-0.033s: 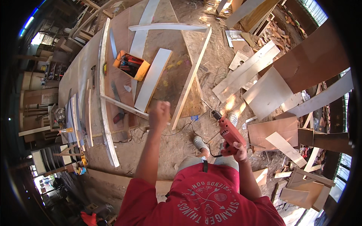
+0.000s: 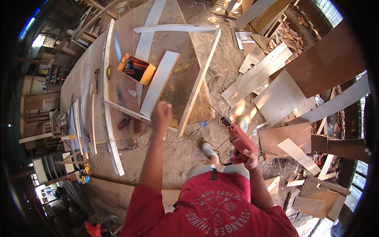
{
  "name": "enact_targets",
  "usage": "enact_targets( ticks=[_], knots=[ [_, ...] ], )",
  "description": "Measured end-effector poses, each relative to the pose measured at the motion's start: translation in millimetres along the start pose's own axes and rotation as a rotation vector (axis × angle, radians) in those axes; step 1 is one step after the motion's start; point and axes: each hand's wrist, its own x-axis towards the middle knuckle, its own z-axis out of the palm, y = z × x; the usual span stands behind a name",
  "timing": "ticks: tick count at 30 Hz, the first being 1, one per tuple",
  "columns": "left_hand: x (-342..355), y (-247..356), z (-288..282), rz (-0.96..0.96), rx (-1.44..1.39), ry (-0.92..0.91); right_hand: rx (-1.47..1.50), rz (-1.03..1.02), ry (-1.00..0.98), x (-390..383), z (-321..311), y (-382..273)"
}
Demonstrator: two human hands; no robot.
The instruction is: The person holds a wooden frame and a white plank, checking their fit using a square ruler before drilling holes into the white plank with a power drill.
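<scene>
My right hand (image 2: 251,158) is wrapped round the handle of a red corded power drill (image 2: 241,141). A long thin bit (image 2: 216,110) sticks out of its black chuck and points away toward the worktable. My left hand (image 2: 161,115) is closed in a fist, with its contents, if any, hidden. It is over the near side of a wooden frame (image 2: 197,87) made of narrow strips, covering part of the near strip. Inside the frame lies a pale board (image 2: 160,85). Left of the board, a yellow box (image 2: 147,75) holds several tools with red and dark handles.
The frame rests on a large plywood worktable (image 2: 85,71), with a long batten (image 2: 106,79) along its left. A hammer (image 2: 97,77) and a handsaw (image 2: 123,124) lie there. A cord (image 2: 215,147) runs past my feet. Plywood offcuts (image 2: 280,94) cover the ground on the right.
My left fist has shifted slightly left and away from me over the frame. The drill in my right hand has hardly moved.
</scene>
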Motion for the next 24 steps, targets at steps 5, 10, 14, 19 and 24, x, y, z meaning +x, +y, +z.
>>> enact_targets(
  ticks=[5,10,14,19,24],
  knots=[
    [77.9,-103.7,-36.6,0.065,0.407,0.15,-0.034,0.065,-0.028,-4.4,3.8,-6.5],
    [95.7,-84.6,-41.4,0.062,0.33,-0.044,-0.051,0.0,0.0,-7.2,-5.2,-1.5],
    [78.0,-26.6,-33.2,0.203,0.246,0.142,-0.054,-0.005,0.029,-11.0,-1.3,-2.6],
    [40.2,7.3,23.7,0.048,0.187,0.02,-0.029,-0.003,0.047,-9.0,4.7,2.3],
    [10.4,-14.9,40.9,0.115,0.149,-0.003,-0.037,-0.011,0.05,-18.8,-2.7,14.6]
  ],
)
